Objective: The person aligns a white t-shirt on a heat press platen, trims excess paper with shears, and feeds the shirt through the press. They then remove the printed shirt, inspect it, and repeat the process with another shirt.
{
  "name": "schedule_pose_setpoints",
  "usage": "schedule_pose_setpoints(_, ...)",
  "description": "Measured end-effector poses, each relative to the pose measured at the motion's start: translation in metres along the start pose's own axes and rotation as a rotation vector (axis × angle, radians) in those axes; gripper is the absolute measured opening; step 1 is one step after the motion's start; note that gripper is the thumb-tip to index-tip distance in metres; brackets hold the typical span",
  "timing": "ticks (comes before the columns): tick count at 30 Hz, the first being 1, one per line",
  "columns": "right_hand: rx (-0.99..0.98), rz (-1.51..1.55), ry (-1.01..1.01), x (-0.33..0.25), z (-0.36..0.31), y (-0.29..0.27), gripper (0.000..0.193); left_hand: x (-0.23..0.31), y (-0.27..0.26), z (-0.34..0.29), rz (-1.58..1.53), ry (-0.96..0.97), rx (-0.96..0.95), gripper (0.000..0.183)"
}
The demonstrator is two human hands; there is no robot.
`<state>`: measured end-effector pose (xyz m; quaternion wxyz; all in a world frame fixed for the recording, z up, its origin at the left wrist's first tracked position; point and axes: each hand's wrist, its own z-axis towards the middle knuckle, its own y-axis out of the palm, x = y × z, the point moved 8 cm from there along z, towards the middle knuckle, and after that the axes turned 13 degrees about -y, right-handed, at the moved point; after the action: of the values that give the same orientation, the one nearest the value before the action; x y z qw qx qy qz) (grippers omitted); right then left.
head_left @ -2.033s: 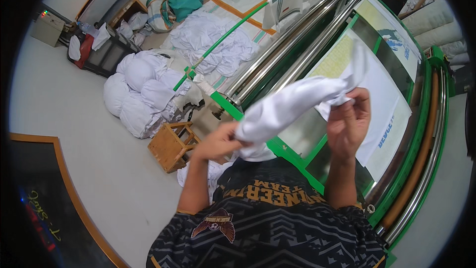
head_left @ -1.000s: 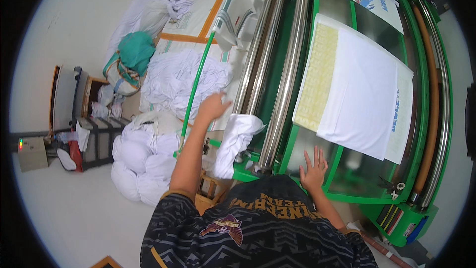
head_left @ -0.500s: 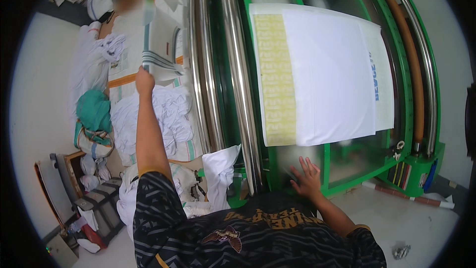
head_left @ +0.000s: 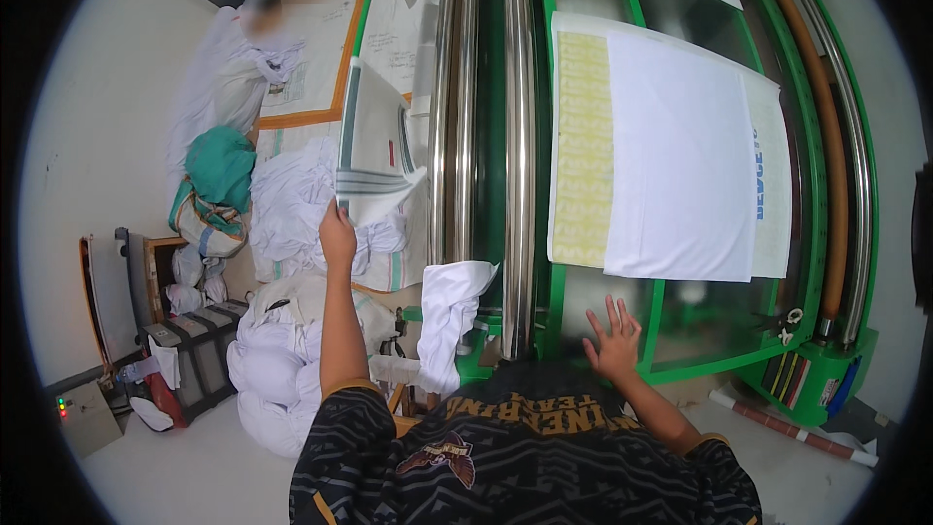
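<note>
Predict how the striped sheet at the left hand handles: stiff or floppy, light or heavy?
Probably floppy: the striped sheet bends visibly along its free edge. Likely light for its size, since it looks thin. Its free side may swing if tugged, as the left hand is at only one lower corner.

Your left arm (head_left: 343, 340) stretches forward and slightly left, nearly straight; your left grip (head_left: 337, 233), at its far end, is curled closed, its wrist roughly in line with the forearm; your right arm (head_left: 661, 415) is bent and lies closer to your body, its forearm slanting inward; your right grip (head_left: 614, 338) is spread wide, back upward, fingers fanned forward and thumb out to the left.
</note>
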<state>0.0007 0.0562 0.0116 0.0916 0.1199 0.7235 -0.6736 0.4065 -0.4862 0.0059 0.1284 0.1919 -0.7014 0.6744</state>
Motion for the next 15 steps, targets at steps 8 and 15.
schedule_pose_setpoints(8,0.047,0.031,-0.007,0.0,-0.004,-0.009,0.071,-0.085,-0.041,-0.125,0.148,-0.066,0.001,0.042)
schedule_pose_setpoints(15,0.132,0.023,-0.016,-0.001,-0.013,-0.013,0.069,-0.112,-0.047,-0.166,0.203,-0.088,-0.033,0.052)
